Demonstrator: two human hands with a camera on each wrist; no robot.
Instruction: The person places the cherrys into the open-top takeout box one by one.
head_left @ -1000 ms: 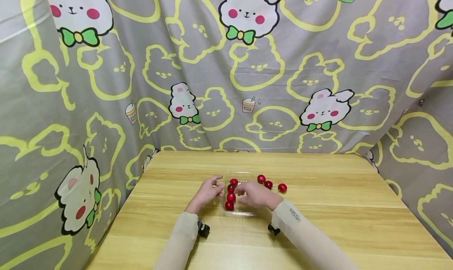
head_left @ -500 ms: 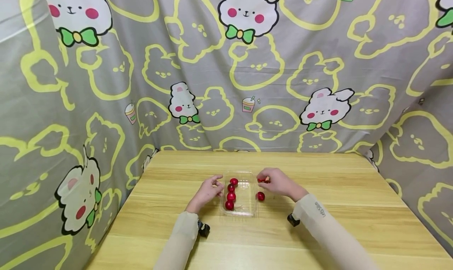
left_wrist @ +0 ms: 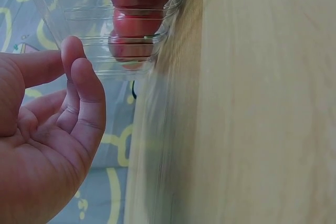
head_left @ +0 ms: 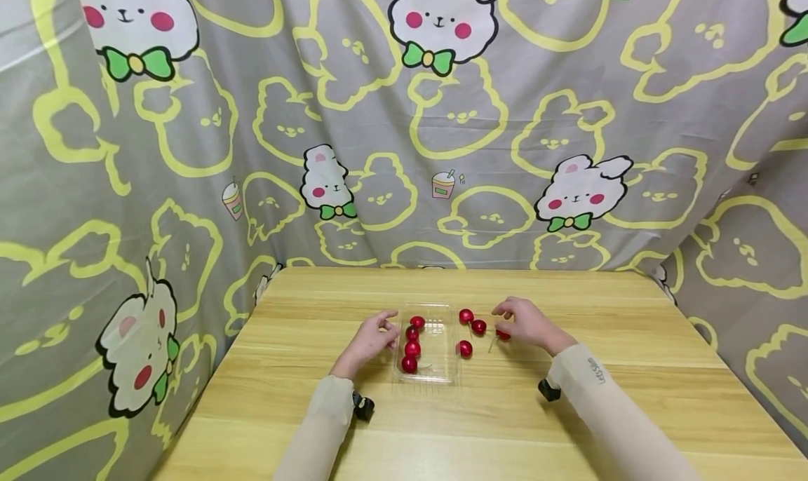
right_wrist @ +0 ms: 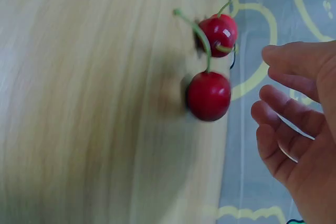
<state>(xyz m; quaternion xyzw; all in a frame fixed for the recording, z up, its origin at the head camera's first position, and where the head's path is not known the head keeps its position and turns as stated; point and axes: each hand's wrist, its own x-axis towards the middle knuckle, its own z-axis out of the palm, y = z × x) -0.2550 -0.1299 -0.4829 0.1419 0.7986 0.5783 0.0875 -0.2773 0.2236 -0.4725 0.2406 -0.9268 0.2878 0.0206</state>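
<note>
A clear plastic box [head_left: 442, 377] holds a column of red cherries [head_left: 412, 349] along its left side. My left hand [head_left: 372, 337] is at the box's left wall, fingers loosely bent. In the left wrist view its fingertips [left_wrist: 73, 51] overlap the clear wall near a corner, with no cherry among them. My right hand [head_left: 527, 323] hovers right of the box, beside a stemmed cherry [right_wrist: 209, 96] that it partly covers in the head view. Its fingers are relaxed and spread apart, with nothing between them. Another stemmed cherry [right_wrist: 219, 35] lies just beyond in the right wrist view.
Loose cherries lie between the box and my right hand: one [head_left: 466, 316] at the back, one [head_left: 479, 327] beside it, and one [head_left: 465, 348] close to the box's right wall. A wooden table [head_left: 600, 411] carries everything, with a patterned grey curtain [head_left: 379, 116] behind it.
My right hand has moved from over the box rightwards past the loose cherries to the farthest right one. A cherry by the box's right wall has come into view. My left hand stays put.
</note>
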